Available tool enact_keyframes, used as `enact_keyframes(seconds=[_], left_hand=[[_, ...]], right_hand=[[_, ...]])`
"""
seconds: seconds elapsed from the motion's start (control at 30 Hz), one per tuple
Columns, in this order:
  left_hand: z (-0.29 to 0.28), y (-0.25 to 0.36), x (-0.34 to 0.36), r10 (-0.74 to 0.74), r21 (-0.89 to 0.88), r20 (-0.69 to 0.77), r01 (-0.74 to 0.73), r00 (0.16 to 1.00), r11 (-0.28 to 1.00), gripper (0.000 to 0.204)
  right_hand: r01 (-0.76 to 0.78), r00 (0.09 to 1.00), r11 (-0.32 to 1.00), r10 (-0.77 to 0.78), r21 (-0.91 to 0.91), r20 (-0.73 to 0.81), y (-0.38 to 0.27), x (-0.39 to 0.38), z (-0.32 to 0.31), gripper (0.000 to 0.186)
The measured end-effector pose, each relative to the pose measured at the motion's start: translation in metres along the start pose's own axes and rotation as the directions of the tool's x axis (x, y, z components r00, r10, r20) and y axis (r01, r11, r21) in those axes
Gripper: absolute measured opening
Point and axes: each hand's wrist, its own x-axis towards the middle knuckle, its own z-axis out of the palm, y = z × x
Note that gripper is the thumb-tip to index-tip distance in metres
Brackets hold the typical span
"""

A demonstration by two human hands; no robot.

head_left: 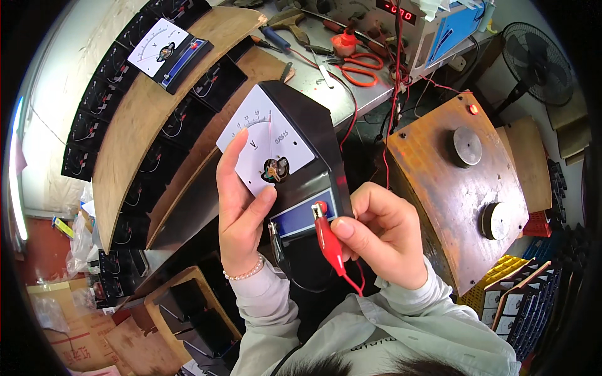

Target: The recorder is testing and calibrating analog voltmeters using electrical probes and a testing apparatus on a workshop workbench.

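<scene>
L hand (pixel 241 210) holds meter (pixel 285 163); R hand (pixel 379 235) pinches red clip (pixel 327 238).

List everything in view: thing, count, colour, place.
panel meter: 1, black case with white dial, centre, held up
red clip: 1, red, on the meter's red terminal
black clip: 1, black, lower left of the meter
second meter: 1, black and white, on the wooden rack upper left
wooden rack: 1, brown, left
scissors: 1, orange handles, bench top
wooden box: 1, brown, two round metal discs, right
fan: 1, black, top right
left hand: holds the meter
right hand: pinches the red clip
</scene>
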Motion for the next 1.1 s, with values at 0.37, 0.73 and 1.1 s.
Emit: enact_keyframes(seconds=[0.37,0.73,1.1], left_hand=[[-0.016,-0.003,-0.004,-0.179,0.058,0.041,0.176,0.983,0.983,0.065],[-0.047,0.011,-0.002,-0.357,0.146,0.030,0.349,0.934,0.926,0.046],[-0.093,0.026,-0.012,-0.308,0.210,-0.164,0.338,0.937,0.917,0.038]], right_hand=[[-0.070,0.998,0.997,0.070,-0.028,0.008,0.007,0.008,0.004,0.026],[-0.166,0.979,0.982,0.176,-0.094,0.102,0.022,0.031,0.001,0.028],[0.271,0.901,0.462,-0.431,-0.845,0.054,0.069,0.164,-0.032,0.029]])
